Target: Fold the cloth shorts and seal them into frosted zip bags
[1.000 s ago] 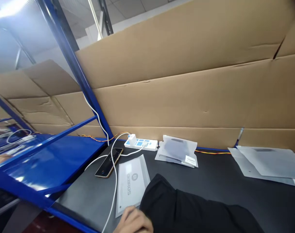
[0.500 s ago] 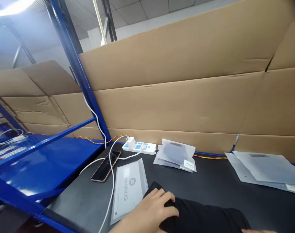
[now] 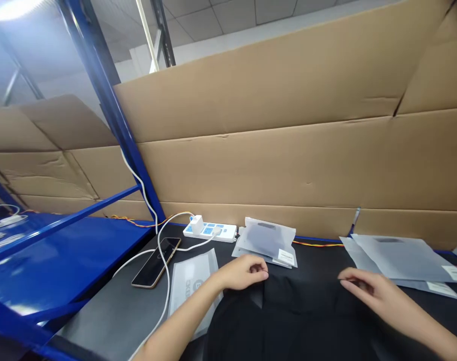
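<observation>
While my left hand (image 3: 251, 272) and right hand (image 3: 363, 288) each pinch the upper edge of a black cloth (image 3: 288, 321), the cloth lies across the near middle of the dark tabletop (image 3: 108, 313). Under my left forearm, a translucent pouch (image 3: 188, 273) bears partly covered sideways lettering, "KB" legible, beside a round emblem. White labels on the middle pouches (image 3: 264, 238) and right-hand pouches (image 3: 405, 255) are too small to read. Bare tabletop extends left of the smartphone (image 3: 156, 263); only a narrow strip separates cloth and middle pouches.
</observation>
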The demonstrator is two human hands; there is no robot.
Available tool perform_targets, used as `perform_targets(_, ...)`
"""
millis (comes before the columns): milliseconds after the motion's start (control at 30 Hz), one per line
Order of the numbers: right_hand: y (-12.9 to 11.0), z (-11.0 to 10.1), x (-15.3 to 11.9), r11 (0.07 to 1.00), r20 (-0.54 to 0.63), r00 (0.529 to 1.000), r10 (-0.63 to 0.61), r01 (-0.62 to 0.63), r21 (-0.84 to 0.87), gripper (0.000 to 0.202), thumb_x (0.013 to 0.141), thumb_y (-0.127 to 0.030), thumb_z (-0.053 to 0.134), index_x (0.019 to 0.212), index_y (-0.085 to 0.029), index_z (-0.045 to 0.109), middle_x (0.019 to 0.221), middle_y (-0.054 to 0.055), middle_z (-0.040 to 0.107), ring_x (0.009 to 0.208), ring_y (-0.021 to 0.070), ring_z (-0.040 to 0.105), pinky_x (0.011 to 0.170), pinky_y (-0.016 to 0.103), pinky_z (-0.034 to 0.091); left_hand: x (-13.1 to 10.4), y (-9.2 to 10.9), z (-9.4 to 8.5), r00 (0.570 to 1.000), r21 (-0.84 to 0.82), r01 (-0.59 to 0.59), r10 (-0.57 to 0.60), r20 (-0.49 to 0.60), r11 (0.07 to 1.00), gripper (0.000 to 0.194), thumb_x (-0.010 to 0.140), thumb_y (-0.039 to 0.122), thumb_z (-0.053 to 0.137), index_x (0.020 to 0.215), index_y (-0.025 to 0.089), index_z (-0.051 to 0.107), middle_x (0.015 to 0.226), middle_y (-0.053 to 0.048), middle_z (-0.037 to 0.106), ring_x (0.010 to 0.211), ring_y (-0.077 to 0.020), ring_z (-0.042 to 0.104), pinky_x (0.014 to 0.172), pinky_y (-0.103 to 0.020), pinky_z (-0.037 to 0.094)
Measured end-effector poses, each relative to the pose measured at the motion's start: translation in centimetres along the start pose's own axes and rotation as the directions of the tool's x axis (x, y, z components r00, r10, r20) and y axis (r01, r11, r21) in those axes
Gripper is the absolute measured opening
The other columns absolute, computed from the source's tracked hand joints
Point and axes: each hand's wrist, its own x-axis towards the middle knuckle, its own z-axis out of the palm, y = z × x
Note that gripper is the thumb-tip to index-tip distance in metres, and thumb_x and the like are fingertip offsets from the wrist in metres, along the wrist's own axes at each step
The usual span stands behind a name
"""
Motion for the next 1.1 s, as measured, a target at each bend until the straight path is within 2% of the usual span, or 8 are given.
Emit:
perform_targets(33, 0.2, 0.1, 1.2, 1.0, 0.148, 0.989, -0.018, 0.02, -0.014, 0.035, 0.084, -0.058, 0.061, 0.082, -0.025, 0.073, 0.07, -0.001, 0.071, 0.06, 0.0179, 0.062, 0.058, 0.026, 0.052, 0.8, -1.0, -0.2, 1.0, -0.01, 0.006, -0.006, 0.013, 1.0, 0.02, 0.091, 0.035, 0.06, 0.09, 0.018, 0.069, 0.081, -0.001, 0.068, 0.073, -0.0159, 0.061, 0.066, -0.024, 0.046)
perform_targets(100, 1.0, 0.8, 2.3, 0.998, 0.26, 0.965, -0.034, 0.045, -0.037, 0.033, 0.092, -0.053, 0.053, 0.088, -0.024, 0.07, 0.074, 0.0, 0.068, 0.064, 0.0174, 0.06, 0.061, 0.027, 0.049, 1.8, -2.8, -0.4, 1.0, -0.041, 0.019, -0.019, 0.018, 0.999, 0.023, 0.092, 0.038, 0.059, 0.09, 0.017, 0.069, 0.077, -0.001, 0.067, 0.072, -0.0156, 0.061, 0.065, -0.023, 0.046)
perform_targets(267, 3.2, 2.4, 1.4, 0.999, 0.187, 0.982, -0.036, 0.034, 0.012, 0.036, 0.098, -0.052, 0.045, 0.101, -0.024, 0.068, 0.089, 0.003, 0.067, 0.077, 0.0189, 0.064, 0.073, 0.028, 0.051, 1.7, -5.2, -0.3, 0.999, -0.13, 0.046, -0.046, 0.005, 0.99, 0.028, 0.095, 0.04, 0.054, 0.097, 0.017, 0.068, 0.081, -0.002, 0.068, 0.071, -0.0137, 0.063, 0.068, -0.023, 0.048)
perform_targets(367, 3.3, 2.2, 1.5, 0.999, 0.178, 0.983, -0.04, 0.035, 0.033, 0.036, 0.098, -0.051, 0.046, 0.098, -0.025, 0.07, 0.091, 0.004, 0.068, 0.082, 0.0206, 0.066, 0.076, 0.029, 0.052, 1.6, -5.4, -0.3, 0.998, -0.157, 0.065, -0.065, 0.002, 0.985, 0.026, 0.095, 0.039, 0.055, 0.096, 0.017, 0.069, 0.082, -0.002, 0.068, 0.07, -0.0132, 0.063, 0.068, -0.023, 0.049)
perform_targets(533, 3.5, 1.6, 2.1, 0.996, 0.19, 0.981, -0.045, 0.03, 0.083, 0.039, 0.1, -0.05, 0.041, 0.097, -0.026, 0.071, 0.101, 0.005, 0.07, 0.101, 0.024, 0.066, 0.092, 0.032, 0.05, 1.8, -5.4, -0.2, 0.997, -0.169, 0.075, -0.078, -0.01, 0.983, 0.023, 0.094, 0.035, 0.056, 0.095, 0.017, 0.069, 0.081, -0.002, 0.069, 0.07, -0.0131, 0.062, 0.067, -0.023, 0.048)
perform_targets(733, 3.2, 0.9, 2.2, 0.996, 0.26, 0.965, -0.028, 0.006, 0.085, 0.039, 0.099, -0.052, 0.043, 0.094, -0.025, 0.071, 0.097, 0.005, 0.071, 0.093, 0.0236, 0.066, 0.087, 0.032, 0.051, 1.7, -5.4, -0.1, 0.996, -0.177, 0.081, -0.084, -0.011, 0.981, 0.022, 0.093, 0.035, 0.057, 0.095, 0.017, 0.069, 0.082, -0.001, 0.068, 0.072, -0.0132, 0.062, 0.069, -0.023, 0.048)
perform_targets(900, 2.8, 0.6, 2.3, 0.996, 0.265, 0.964, -0.026, 0.002, 0.089, 0.041, 0.098, -0.053, 0.042, 0.094, -0.024, 0.071, 0.097, 0.005, 0.071, 0.09, 0.0226, 0.066, 0.082, 0.03, 0.052, 1.8, -5.3, -0.1, 0.997, -0.184, 0.072, -0.077, -0.018, 0.98, 0.024, 0.093, 0.039, 0.058, 0.094, 0.017, 0.069, 0.081, -0.001, 0.068, 0.071, -0.0132, 0.061, 0.068, -0.023, 0.048)
perform_targets(1100, 4.3, 1.1, 2.2, 0.998, 0.293, 0.956, -0.026, 0.009, 0.059, 0.038, 0.098, -0.054, 0.045, 0.098, -0.025, 0.07, 0.099, 0.004, 0.072, 0.094, 0.0227, 0.067, 0.082, 0.027, 0.053, 1.7, -5.5, 0.1, 0.997, -0.187, 0.062, -0.07, -0.035, 0.98, 0.029, 0.093, 0.043, 0.06, 0.095, 0.016, 0.07, 0.077, -0.001, 0.068, 0.069, -0.0131, 0.062, 0.066, -0.023, 0.047)
